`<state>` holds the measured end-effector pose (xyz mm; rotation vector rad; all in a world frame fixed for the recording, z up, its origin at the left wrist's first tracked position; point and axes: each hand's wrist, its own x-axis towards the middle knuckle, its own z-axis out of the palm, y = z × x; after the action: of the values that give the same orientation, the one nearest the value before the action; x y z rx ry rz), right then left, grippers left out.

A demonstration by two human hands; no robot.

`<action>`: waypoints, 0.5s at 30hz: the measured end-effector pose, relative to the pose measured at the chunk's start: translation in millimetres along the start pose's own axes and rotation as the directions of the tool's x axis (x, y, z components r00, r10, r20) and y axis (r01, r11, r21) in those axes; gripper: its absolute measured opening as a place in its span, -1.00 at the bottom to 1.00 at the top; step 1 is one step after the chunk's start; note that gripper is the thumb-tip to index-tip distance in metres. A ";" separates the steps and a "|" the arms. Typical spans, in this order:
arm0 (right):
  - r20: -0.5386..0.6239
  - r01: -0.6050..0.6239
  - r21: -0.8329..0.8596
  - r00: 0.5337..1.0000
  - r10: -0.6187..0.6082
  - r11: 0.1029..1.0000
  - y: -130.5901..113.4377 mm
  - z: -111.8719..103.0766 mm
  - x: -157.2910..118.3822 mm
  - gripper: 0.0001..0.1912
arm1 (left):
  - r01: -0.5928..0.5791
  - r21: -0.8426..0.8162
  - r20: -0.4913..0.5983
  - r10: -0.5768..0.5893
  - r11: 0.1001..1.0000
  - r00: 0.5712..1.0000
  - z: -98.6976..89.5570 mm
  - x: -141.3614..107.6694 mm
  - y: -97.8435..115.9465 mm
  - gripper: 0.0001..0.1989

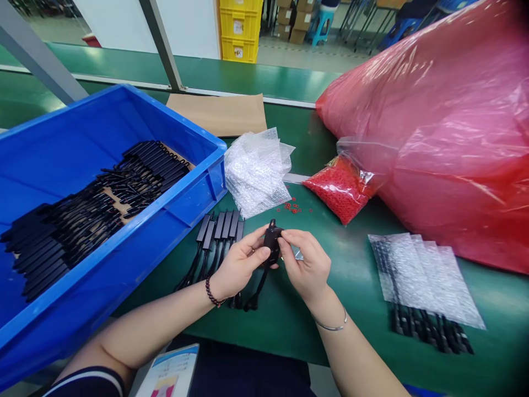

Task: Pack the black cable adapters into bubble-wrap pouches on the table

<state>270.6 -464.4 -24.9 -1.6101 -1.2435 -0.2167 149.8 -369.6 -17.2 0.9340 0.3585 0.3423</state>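
A small black box with a cable (pixel 271 242) is held up over the green table, its looped end pointing away from me and its cable hanging toward me. My left hand (pixel 239 263) grips it from the left, thumb across the front. At its upper right edge, my right hand (pixel 308 262) pinches with thumb and forefinger; anything tiny between those fingertips is hidden. Several similar black boxes with cables (pixel 220 226) lie in a row beside my left hand. Loose small red rings (pixel 293 208) are scattered just beyond my hands.
At left stands a blue bin (pixel 173 207) of black cabled boxes. Bubble-wrap bags (pixel 258 171) lie ahead, near cardboard (pixel 219 113). A clear bag of red rings (pixel 345 187) leans by a big pink plastic bag (pixel 446 138). Bubble-wrapped pieces (pixel 425 281) lie at right.
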 end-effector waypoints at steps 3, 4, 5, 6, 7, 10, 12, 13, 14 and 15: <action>0.017 -0.073 0.079 0.997 0.072 0.994 1.1 -1.9 1.9 -0.79 | -0.001 0.020 0.020 0.000 1.000 1.000 -1.2 0.1 -1.3 -0.54; 0.027 -0.093 0.104 0.996 0.091 0.990 1.5 -2.3 2.5 -0.81 | -0.002 0.027 0.022 0.002 1.000 1.000 -1.5 0.2 -1.6 -0.54; 0.035 -0.107 0.121 0.994 0.103 0.987 1.8 -2.6 2.9 -0.83 | -0.002 0.034 0.021 0.002 0.999 1.000 -1.7 0.3 -1.7 -0.54; 0.043 -0.114 0.128 0.993 0.109 0.985 2.1 -2.8 3.3 -0.85 | -0.001 0.040 0.019 0.000 0.999 1.000 -1.9 0.4 -1.7 -0.54; 0.050 -0.117 0.125 0.992 0.112 0.985 2.5 -2.9 3.4 -0.86 | 0.000 0.045 0.017 -0.001 0.999 1.000 -2.0 0.5 -1.7 -0.54; 0.061 -0.117 0.094 0.992 0.112 0.989 3.2 -2.9 3.5 -0.90 | 0.006 0.051 0.012 -0.006 0.999 1.000 -1.7 0.7 -1.3 -0.55; 0.064 -0.114 0.078 0.992 0.109 0.990 3.4 -2.7 3.3 -0.91 | 0.009 0.051 0.005 -0.009 0.999 1.000 -1.3 0.8 -0.9 -0.54; 0.062 -0.109 0.073 0.993 0.104 0.991 3.4 -2.4 3.2 -0.91 | 0.010 0.050 0.001 -0.010 0.999 1.000 -1.0 0.7 -0.7 -0.54; 0.057 -0.101 0.068 0.994 0.098 0.993 3.5 -2.0 3.0 -0.91 | 0.011 0.048 -0.002 -0.011 0.999 1.000 -0.7 0.6 -0.5 -0.54; 0.047 -0.092 0.062 0.995 0.089 0.994 3.5 -1.5 2.7 -0.90 | 0.011 0.047 -0.004 -0.011 0.999 1.000 -0.3 0.4 -0.4 -0.53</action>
<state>275.2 -463.7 -24.5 -1.6195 -1.1963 -0.0842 150.1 -369.5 -17.7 0.9770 0.3758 0.3266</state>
